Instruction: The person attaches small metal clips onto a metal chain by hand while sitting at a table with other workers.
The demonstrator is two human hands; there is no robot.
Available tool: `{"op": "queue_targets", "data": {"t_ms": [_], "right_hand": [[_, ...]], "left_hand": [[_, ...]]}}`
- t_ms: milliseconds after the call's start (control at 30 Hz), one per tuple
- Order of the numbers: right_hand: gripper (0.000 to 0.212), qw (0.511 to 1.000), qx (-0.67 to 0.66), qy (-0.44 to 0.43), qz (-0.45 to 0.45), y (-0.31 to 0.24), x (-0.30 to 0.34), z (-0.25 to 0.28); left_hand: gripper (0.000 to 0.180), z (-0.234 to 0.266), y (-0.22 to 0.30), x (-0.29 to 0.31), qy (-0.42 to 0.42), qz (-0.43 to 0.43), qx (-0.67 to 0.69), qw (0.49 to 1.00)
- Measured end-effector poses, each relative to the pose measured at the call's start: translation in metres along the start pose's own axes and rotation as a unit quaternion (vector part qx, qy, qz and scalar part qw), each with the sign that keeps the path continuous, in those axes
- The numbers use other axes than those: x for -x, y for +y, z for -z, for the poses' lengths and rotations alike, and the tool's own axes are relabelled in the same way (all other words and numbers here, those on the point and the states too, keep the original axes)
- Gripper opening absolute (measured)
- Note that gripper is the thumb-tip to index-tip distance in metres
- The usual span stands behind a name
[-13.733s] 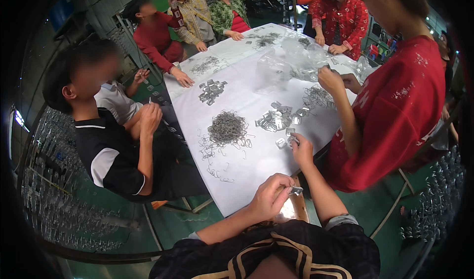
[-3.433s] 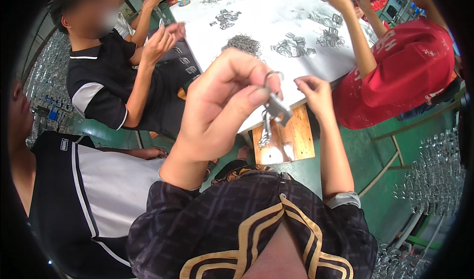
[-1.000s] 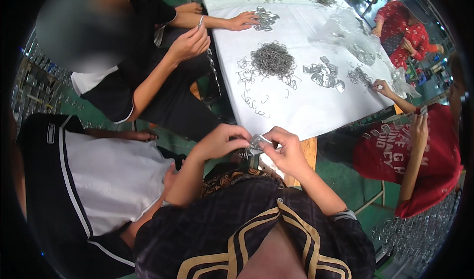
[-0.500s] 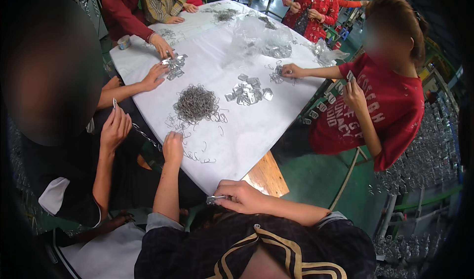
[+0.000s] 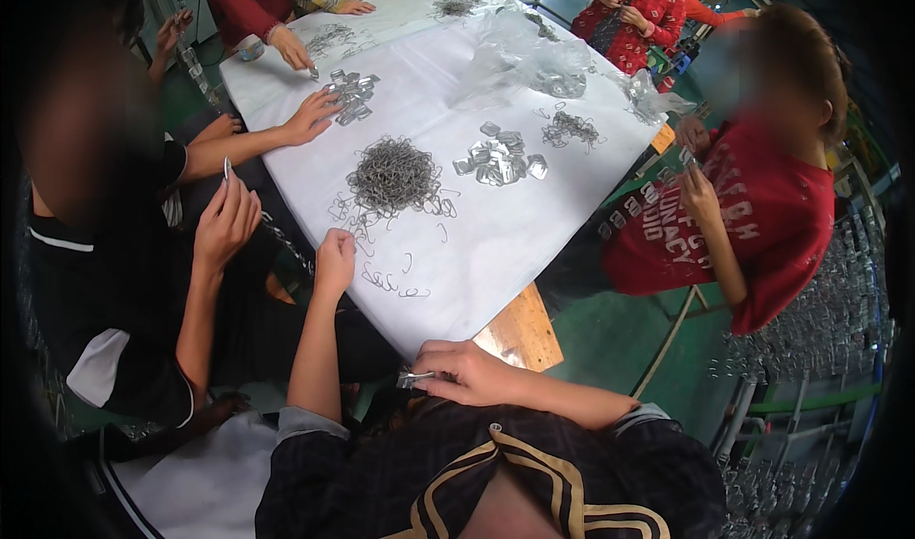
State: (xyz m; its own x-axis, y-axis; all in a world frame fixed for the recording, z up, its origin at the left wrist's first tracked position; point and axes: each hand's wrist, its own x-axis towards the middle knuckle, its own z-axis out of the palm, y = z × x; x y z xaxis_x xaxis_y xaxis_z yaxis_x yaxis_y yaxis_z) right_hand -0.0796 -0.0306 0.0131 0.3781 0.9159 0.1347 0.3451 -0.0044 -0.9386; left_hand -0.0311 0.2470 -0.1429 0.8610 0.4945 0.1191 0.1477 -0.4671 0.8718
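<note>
At the far left, a co-worker's raised hand (image 5: 227,226) pinches a thin silver strip (image 5: 227,168), its long axis nearly upright. The same co-worker's other hand (image 5: 311,118) reaches to a cluster of flat silver plates (image 5: 353,98). The person's left hand (image 5: 334,261) is over the left edge of the white table (image 5: 467,272), thumb and fingers drawn narrow; whether they pinch anything I cannot tell. Just beside it lie loose wire hooks (image 5: 381,280), pointing various ways, below a dense heap of hooks (image 5: 395,175). At the table's near corner, a silver metal piece (image 5: 411,381) juts leftward from the person's right hand (image 5: 467,372), gripped between thumb and fingers, its long axis running roughly left to right. Farther right lie more silver plates (image 5: 499,158), with a wooden bench (image 5: 526,329) below and a smaller hook pile (image 5: 572,130) beyond.
</note>
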Motion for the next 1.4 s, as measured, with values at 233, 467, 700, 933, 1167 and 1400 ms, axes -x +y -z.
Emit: {"op": "queue_targets", "data": {"t_ms": [233,467,700,933,1167,1400], "right_hand": [[0.010,0.999,-0.011,0.026,-0.024,0.003,0.004,-0.007],[0.008,0.995,0.041,0.081,-0.033,0.007,0.004,-0.013],[0.007,0.992,0.022,0.091,-0.083,0.006,-0.001,-0.014],[0.008,0.994,0.025,0.076,-0.070,0.006,-0.001,-0.020],[0.010,0.994,0.005,0.102,-0.047,-0.002,-0.006,-0.025],[0.013,0.986,0.029,0.155,0.057,-0.027,-0.016,-0.028]], "left_hand": [[0.008,0.013,0.045,0.050,-0.130,0.187,0.441,0.868],[0.003,0.043,0.101,0.105,-0.181,0.047,0.467,0.864],[0.005,0.065,0.125,0.160,-0.134,-0.156,0.271,0.940],[0.011,0.067,0.146,0.194,-0.041,-0.177,0.124,0.976],[0.010,0.066,0.157,0.200,0.042,-0.223,0.077,0.971],[0.013,0.081,0.183,0.201,0.059,-0.258,0.094,0.960]]}}
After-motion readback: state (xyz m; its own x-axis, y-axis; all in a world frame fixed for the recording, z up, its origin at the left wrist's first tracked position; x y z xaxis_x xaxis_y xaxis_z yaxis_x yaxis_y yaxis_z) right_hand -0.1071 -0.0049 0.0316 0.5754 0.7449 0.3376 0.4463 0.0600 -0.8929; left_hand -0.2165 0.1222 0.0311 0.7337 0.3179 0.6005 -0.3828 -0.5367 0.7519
